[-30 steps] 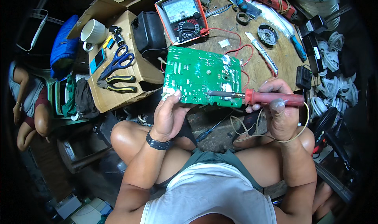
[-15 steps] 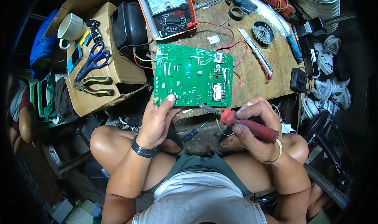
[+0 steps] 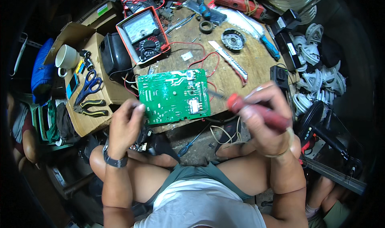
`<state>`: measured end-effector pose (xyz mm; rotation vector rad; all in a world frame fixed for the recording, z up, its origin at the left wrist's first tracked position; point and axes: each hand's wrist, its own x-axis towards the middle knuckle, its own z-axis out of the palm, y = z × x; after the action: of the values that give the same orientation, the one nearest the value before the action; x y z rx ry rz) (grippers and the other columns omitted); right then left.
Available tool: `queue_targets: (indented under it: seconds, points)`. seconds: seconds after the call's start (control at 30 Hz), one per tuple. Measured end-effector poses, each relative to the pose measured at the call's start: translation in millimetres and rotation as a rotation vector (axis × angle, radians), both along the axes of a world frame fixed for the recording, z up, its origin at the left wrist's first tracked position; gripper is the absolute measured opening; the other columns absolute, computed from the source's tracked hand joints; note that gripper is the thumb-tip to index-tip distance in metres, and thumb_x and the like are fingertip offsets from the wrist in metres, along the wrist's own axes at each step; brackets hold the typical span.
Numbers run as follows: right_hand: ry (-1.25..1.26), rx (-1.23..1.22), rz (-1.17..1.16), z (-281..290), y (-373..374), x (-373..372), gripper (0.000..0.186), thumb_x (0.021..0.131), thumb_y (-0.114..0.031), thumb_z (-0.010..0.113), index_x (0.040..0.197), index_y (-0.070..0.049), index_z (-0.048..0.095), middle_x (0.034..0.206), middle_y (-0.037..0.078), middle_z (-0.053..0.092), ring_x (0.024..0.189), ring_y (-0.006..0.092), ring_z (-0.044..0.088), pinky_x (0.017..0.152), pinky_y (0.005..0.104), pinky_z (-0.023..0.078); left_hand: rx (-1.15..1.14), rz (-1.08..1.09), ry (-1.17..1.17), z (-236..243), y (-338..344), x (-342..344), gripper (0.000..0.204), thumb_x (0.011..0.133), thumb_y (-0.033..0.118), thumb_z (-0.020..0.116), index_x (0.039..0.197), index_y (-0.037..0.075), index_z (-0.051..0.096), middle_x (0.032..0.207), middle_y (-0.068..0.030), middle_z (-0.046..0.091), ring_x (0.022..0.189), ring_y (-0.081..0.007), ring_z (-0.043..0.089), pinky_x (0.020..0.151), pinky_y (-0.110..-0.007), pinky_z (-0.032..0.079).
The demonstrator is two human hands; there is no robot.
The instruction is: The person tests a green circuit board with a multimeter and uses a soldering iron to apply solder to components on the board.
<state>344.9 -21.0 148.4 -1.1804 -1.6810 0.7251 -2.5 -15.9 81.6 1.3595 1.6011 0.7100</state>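
A green circuit board (image 3: 174, 95) lies flat on the wooden table (image 3: 248, 63), with red wires trailing from its right side. My left hand (image 3: 125, 126) is at the board's lower left edge, thumb and fingers pinched together on that edge. A dark watch sits on that wrist. My right hand (image 3: 266, 122) grips a red-handled soldering iron (image 3: 240, 105). Its thin metal tip points left and hovers over the board's right edge.
An orange analog multimeter (image 3: 144, 35) and a black box (image 3: 114, 55) stand behind the board. On the left, a cardboard box (image 3: 86, 124) carries scissors (image 3: 89, 87), pliers (image 3: 94, 107) and a white mug (image 3: 66, 56). White fan parts (image 3: 317, 79) are piled on the right. A blue-handled screwdriver (image 3: 192, 142) lies below the table edge.
The board, held up in my left hand before, now rests flat on the table. My right hand has moved right and up with the iron.
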Motion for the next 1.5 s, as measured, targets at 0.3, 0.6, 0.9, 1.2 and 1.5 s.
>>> queue_targets:
  seconds: [0.3, 0.6, 0.9, 1.2, 1.5]
  points:
    - [0.403, 0.133, -0.445, 24.5, 5.2, 72.3, 0.024, 0.102, -0.019, 0.067, 0.106, 0.003, 0.059, 0.094, 0.011, 0.065, 0.079, 0.0175, 0.068, 0.077, 0.0330, 0.058, 0.398, -0.528, 0.453, -38.7, 104.0, 255.1, 0.037, 0.100, 0.033, 0.062, 0.125, 0.007, 0.066, 0.111, -0.0275, 0.061, 0.090, -0.0454, 0.068, 0.079, -0.054, 0.055]
    - [0.435, 0.074, -0.324, 16.2, -12.1, 79.3, 0.021, 0.104, -0.016, 0.063, 0.113, 0.002, 0.057, 0.104, 0.012, 0.064, 0.089, 0.0171, 0.066, 0.088, 0.0333, 0.057, 0.356, -0.153, 0.322, -70.8, 97.7, 278.6, 0.047, 0.087, 0.020, 0.070, 0.120, -0.009, 0.055, 0.125, -0.0352, 0.050, 0.105, -0.0537, 0.063, 0.091, -0.056, 0.054]
    - [0.499, -0.064, -0.137, 8.9, -8.1, 60.1, 0.033, 0.093, -0.005, 0.073, 0.121, 0.004, 0.057, 0.128, 0.017, 0.055, 0.096, 0.0224, 0.068, 0.090, 0.0338, 0.058, 0.214, 0.006, -0.548, -51.1, -32.6, 208.6, 0.068, 0.102, -0.002, 0.051, 0.156, 0.004, 0.009, 0.126, -0.0164, 0.049, 0.103, -0.0205, 0.066, 0.088, -0.034, 0.056]
    - [0.335, -0.553, 0.210, -37.4, 4.6, 3.0, 0.035, 0.098, -0.028, 0.072, 0.112, 0.003, 0.062, 0.100, 0.013, 0.072, 0.093, 0.0193, 0.070, 0.089, 0.0340, 0.055, -0.111, 0.048, -0.267, -60.6, -168.8, 45.3, 0.030, 0.103, 0.019, 0.065, 0.128, 0.004, 0.057, 0.101, -0.0039, 0.062, 0.086, -0.0125, 0.060, 0.079, -0.027, 0.050]
    - [0.325, -0.672, 0.358, -81.9, 43.6, -25.9, 0.018, 0.093, -0.018, 0.073, 0.097, -0.003, 0.062, 0.092, 0.008, 0.070, 0.088, 0.0146, 0.065, 0.079, 0.0302, 0.050, -0.233, 0.018, -0.451, -76.8, -151.5, 43.1, 0.025, 0.105, 0.009, 0.056, 0.129, 0.004, 0.051, 0.099, -0.0002, 0.059, 0.087, -0.0047, 0.058, 0.072, -0.023, 0.049]
